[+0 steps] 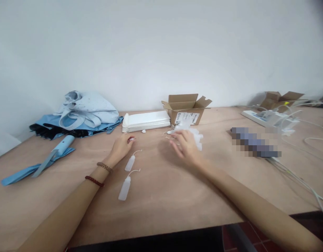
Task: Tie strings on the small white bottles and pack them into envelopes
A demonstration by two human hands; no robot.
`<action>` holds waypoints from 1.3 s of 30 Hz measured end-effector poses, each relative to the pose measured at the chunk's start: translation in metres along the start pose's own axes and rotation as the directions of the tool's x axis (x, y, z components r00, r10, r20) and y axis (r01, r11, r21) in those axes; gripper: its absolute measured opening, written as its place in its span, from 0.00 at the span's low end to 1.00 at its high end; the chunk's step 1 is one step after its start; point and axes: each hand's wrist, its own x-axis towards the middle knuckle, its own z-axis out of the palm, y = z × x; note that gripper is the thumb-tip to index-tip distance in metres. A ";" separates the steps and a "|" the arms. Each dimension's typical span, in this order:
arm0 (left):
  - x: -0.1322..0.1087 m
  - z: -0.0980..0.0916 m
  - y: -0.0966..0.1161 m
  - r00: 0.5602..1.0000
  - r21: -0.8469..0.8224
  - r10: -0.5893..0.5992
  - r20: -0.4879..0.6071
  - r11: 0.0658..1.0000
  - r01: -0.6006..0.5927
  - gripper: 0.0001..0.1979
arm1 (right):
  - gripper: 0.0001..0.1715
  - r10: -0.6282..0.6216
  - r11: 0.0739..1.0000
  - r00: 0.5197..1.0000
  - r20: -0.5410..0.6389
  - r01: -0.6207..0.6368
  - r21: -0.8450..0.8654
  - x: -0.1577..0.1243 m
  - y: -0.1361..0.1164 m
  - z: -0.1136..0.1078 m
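Observation:
My left hand (121, 148) rests on the wooden table (161, 196) with its fingers curled round a small white piece at the fingertips. Two small white squeeze bottles with thin curved spouts lie beside it, one near the wrist (130, 163) and one closer to me (124, 188). My right hand (185, 147) is motion-blurred, fingers reaching into a pile of small white parts and clear bags (190, 133). A tiny white cap (144, 131) lies by a stack of flat white packets (146, 121).
An open cardboard box (186, 109) stands behind the pile. Blue cloth, a pale bag and a folded blue umbrella (79, 115) lie at the left. At the right are a second box (280, 99), a white power strip (266, 119) and trailing cables.

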 end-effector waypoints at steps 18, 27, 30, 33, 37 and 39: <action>-0.010 -0.003 0.023 0.948 -0.077 0.204 -0.244 0.970 -0.229 0.10 | 0.27 -0.412 0.889 0.778 0.474 0.230 0.395 -0.010 -0.113 0.028; -0.015 -0.012 0.046 0.940 -0.262 0.124 -0.318 0.941 -0.213 0.09 | 0.24 -0.396 0.899 0.769 0.502 0.212 0.384 -0.017 -0.103 0.019; -0.018 -0.011 0.055 0.954 -0.355 0.088 -0.288 0.915 -0.191 0.09 | 0.23 -0.375 0.904 0.763 0.527 0.176 0.389 -0.020 -0.094 0.015; -0.021 -0.008 0.064 0.973 -0.451 0.007 -0.231 0.885 -0.114 0.09 | 0.22 -0.330 0.919 0.773 0.541 0.132 0.372 -0.021 -0.079 0.012; -0.025 -0.007 0.076 0.986 -0.630 -0.136 -0.097 0.775 0.045 0.11 | 0.20 -0.236 0.946 0.815 0.529 0.068 0.317 -0.020 -0.057 0.012; -0.027 -0.007 0.080 0.979 -0.718 -0.204 0.022 0.679 0.157 0.12 | 0.19 -0.185 0.955 0.845 0.501 0.035 0.293 -0.019 -0.050 0.015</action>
